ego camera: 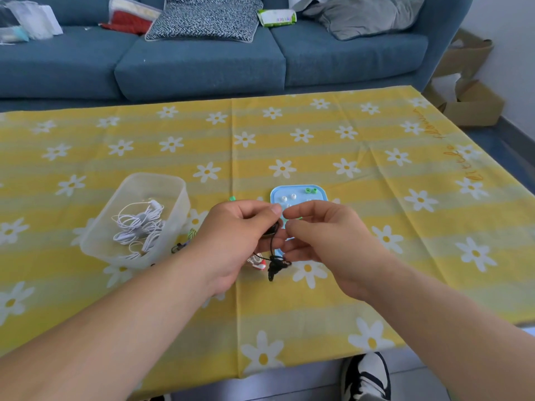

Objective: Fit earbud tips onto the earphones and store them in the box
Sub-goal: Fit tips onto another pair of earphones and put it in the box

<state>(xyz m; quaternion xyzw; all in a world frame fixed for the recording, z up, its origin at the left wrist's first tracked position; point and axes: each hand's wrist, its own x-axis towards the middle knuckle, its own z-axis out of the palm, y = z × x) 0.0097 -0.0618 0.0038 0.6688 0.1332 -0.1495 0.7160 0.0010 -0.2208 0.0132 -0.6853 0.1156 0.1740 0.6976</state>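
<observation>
Black earphones (272, 232) located over the near middle of the counter (405, 256), between both hands, in front of the light-blue tray (320, 195). Left hand (237, 238) grip clenched on the black earphones: thumb on top, fingers curled beneath, dark earbud body visible in the gap. Earbud long axis roughly left to right, one end toward the right hand (324, 235); which end not discernible. Cable hanging straight down from the grip to a tangled bundle resting on the yellow daisy tablecloth (289, 134). Right hand grip pinched, thumb and forefinger tips together just beside the earbud; content of that pinch too small and too hidden to tell. Near half of the tray covered by both hands; on the far half, two white tips (288, 197) and two green tips (311, 190) lying loose. Red-and-white earphones (257, 263) partly hidden under the left hand, just beside the black bundle. Clear plastic box (179, 195) to the left, lidless, long axis running away from the viewer, coiled white earphones (139, 230) inside. Small green-striped items between box and left wrist, mostly hidden, not identifiable. Beyond the counter: blue sofa (202, 62) with patterned cushion (202, 18). Cardboard boxes (472, 102) at far right; one shoe (367, 374) below the near edge, cut off by the frame
</observation>
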